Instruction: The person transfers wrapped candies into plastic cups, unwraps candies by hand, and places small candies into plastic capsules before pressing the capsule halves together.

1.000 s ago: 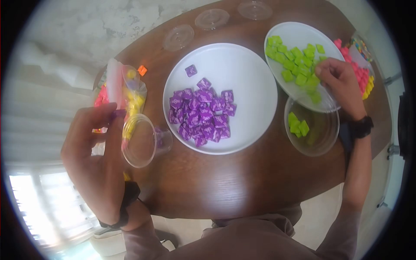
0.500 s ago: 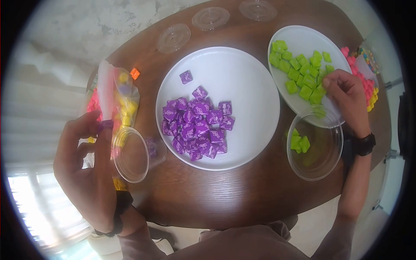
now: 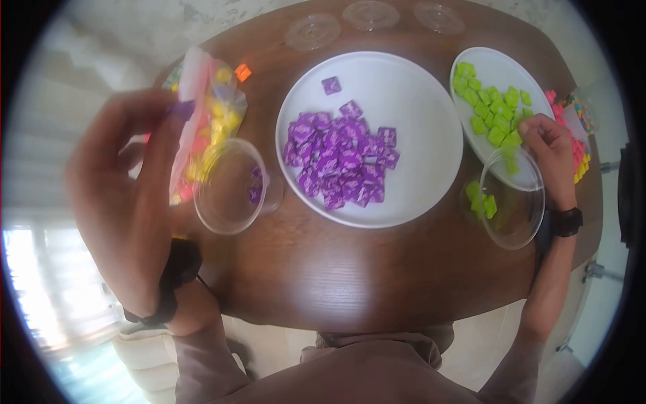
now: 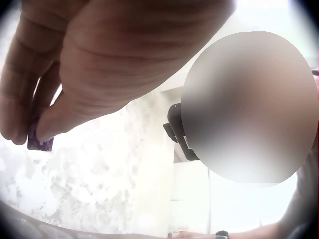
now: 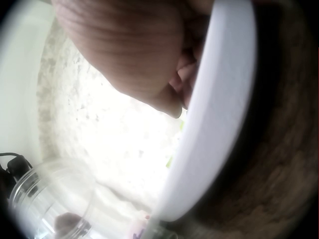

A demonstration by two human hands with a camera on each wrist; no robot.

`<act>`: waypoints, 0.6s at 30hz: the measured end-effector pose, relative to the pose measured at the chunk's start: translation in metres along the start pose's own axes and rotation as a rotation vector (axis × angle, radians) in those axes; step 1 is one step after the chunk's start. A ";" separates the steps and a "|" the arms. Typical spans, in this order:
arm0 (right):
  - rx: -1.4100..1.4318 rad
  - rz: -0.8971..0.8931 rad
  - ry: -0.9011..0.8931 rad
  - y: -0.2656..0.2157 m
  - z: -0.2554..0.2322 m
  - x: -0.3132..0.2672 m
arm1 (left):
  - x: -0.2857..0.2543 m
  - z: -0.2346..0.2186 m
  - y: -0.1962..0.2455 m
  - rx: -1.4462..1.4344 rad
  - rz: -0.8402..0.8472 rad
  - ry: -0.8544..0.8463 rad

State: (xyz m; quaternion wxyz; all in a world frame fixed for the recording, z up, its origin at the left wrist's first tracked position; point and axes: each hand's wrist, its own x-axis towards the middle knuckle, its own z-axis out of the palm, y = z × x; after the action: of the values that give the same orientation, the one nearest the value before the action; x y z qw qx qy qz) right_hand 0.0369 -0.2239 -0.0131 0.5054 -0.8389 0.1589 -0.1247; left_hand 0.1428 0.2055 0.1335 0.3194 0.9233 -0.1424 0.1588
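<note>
Reaching out on both sides of the large round plate [image 3: 424, 182].
Left of that plate, holding left hand [image 3: 111, 202] up, blurred, pinching between thumb and fingertips. Right of it, reaching with right forearm [image 3: 550, 283] extended and right hand [image 3: 553, 151] bent inward, with curled fingers; too small to tell whether gripping.

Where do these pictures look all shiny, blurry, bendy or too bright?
Head view: the table edge looks bendy, with a shiny glare spot near its front, and the left hand and its purple candy are blurry; left wrist view: the wall is washed-out white, and a smooth oval blur hides one area; right wrist view: bright white background, dark shade beside the plate.
</note>
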 end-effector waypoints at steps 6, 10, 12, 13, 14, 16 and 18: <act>0.070 0.023 -0.014 0.005 -0.003 0.006 | 0.002 -0.011 -0.011 -0.180 0.007 -0.195; 0.085 -0.039 -0.003 0.015 -0.006 0.007 | -0.003 -0.016 -0.008 -0.134 0.083 -0.271; 0.078 -0.019 0.012 0.013 -0.005 0.005 | -0.006 -0.018 -0.013 -0.113 0.058 -0.286; 0.110 0.001 0.019 0.012 -0.005 0.004 | -0.006 -0.018 -0.018 0.026 0.150 -0.263; 0.142 0.022 0.028 0.011 -0.004 0.004 | -0.007 -0.019 -0.022 0.165 0.242 -0.241; 0.151 0.030 0.009 0.015 -0.011 0.001 | -0.013 -0.014 -0.018 0.187 0.220 -0.174; 0.163 0.043 -0.008 0.015 -0.011 -0.001 | -0.014 -0.016 -0.014 0.211 0.201 -0.113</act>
State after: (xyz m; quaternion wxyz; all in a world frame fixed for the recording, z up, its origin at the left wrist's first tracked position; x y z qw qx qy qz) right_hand 0.0301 -0.2395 -0.0217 0.5751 -0.7919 0.1642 -0.1228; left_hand 0.1316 0.2288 0.1327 0.1946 0.9404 -0.2343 0.1516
